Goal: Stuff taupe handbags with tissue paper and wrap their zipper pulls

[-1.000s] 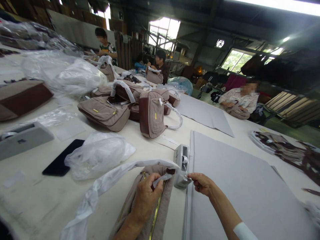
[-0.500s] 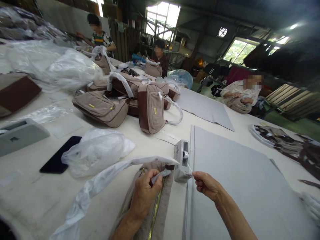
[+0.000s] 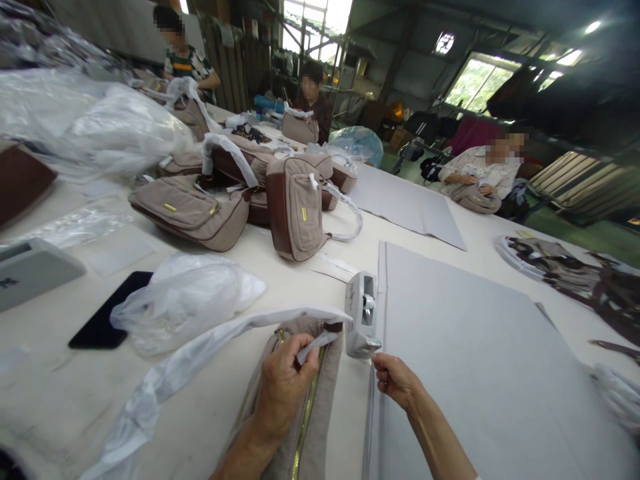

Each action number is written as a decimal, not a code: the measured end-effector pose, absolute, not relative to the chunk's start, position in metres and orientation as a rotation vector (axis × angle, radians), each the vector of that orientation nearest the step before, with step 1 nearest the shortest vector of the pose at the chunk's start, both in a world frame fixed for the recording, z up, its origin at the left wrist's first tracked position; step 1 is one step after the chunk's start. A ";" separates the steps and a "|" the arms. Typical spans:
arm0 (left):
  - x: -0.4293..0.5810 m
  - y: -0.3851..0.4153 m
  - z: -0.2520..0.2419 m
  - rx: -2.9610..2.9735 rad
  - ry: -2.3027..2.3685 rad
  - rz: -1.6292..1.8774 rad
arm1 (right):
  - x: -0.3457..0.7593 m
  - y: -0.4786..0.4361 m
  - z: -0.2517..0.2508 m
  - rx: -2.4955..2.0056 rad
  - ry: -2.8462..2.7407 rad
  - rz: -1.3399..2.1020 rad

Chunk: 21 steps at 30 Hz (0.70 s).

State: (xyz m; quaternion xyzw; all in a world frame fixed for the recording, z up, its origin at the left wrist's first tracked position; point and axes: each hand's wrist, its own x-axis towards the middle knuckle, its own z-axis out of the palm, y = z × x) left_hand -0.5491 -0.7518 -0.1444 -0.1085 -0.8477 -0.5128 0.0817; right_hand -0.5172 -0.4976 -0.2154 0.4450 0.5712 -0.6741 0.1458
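Pinching strip [image 3: 320, 341]: left hand [image 3: 281, 385]; right hand [image 3: 399, 382] curled.

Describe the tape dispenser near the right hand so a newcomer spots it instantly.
On the white table, find the large grey sheet at right. Beside its left edge, just above the right hand in the picture, sits the small grey tape dispenser. Unlike the other dispenser, cut off by the picture's left edge, it shows whole, with a white hub visible.

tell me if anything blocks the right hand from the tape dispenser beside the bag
Nothing visible does. The right hand has its fingers close to the near end of the gray tape dispenser; whether they touch it is unclear.
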 end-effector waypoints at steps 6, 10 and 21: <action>-0.552 -0.761 -0.148 -0.555 -2.412 -1.383 | -0.501 -0.507 -0.236 1.320 1.868 -1.761; -0.552 -0.763 -0.151 -0.598 -2.307 -1.263 | -0.480 -0.522 -0.213 1.194 2.056 -1.731; -0.548 -0.747 -0.159 -0.537 -2.197 -1.177 | -0.531 -0.596 -0.087 0.068 1.982 -1.922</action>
